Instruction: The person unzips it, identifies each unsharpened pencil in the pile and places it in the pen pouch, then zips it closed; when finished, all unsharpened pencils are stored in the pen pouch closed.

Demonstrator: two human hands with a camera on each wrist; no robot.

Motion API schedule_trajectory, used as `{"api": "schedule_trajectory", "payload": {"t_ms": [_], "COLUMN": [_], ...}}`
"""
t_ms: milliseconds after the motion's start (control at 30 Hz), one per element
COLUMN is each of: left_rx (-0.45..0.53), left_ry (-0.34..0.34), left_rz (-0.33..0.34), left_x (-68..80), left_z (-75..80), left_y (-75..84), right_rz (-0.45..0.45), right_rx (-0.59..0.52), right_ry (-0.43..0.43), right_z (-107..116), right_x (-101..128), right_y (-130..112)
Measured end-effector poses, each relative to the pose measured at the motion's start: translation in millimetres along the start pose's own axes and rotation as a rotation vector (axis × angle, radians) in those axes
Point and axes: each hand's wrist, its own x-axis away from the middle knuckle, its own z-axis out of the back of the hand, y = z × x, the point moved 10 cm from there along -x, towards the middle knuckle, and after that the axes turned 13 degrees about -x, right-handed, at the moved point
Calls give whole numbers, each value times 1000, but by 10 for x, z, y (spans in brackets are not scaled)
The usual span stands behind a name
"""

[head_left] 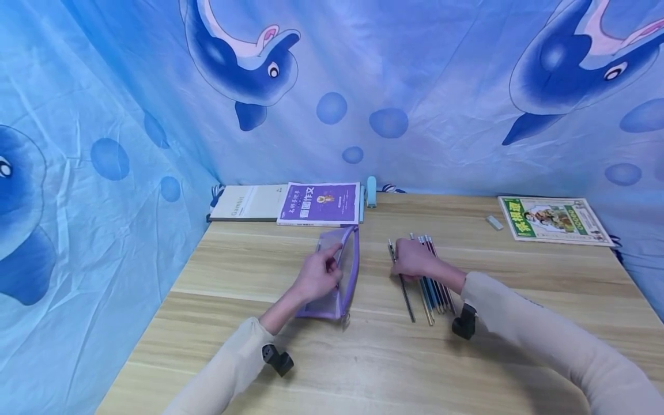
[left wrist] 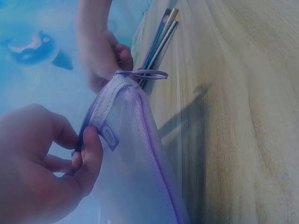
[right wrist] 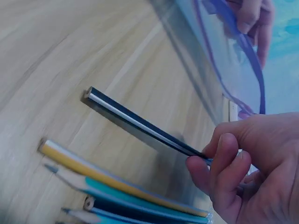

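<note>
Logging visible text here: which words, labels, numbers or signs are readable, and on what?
"Gambit": pale flat item.
"名师手把手": purple book.
"看图作文": purple book.
Too small or blurred: print on the green booklet, tag on the mesh pouch, other cover print.

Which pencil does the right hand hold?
The black pencil with a white stripe, leftmost in the head view: the right hand pinches it, apart from the other pencils.
</note>
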Motion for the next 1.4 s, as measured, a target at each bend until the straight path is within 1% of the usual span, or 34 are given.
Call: {"api": "schedule_trajectory", "payload": {"t_ms": [100,267,333,467,633,767,933,1267,1400], "left_rx": [-5,-11,-11,5,26,21,29,47,51], "left_ry": [6,8,5,-9,-9,1,9,-6,-12], "left_rz": [-7,2,6,10,12,10,8,46,37], "left_x": [-10,-7,-3,11,37,34,24,30,23], "left_z": [8,21,20,9,0,6,20,9,5], "left_y": [8,7,5,3,1,3,1,-10,8], "right_rz": [-10,-37,-54,-49,-39,-45,-50,-35,-34], "right_rx": [-85,-272,-352,-484,-602,-654,-686,-653,-638], "right_ry": [5,30,41,60,99,127,123,99,93], "right_z": [36,62,46,-11,-85,-128,-206,-383,-410], "right_x": [9,16,14,-1,-44,-63,-89,-120,-120], "right_y": [-41,-157,-215,-362,-486,-534,-566,-594,-609]}}
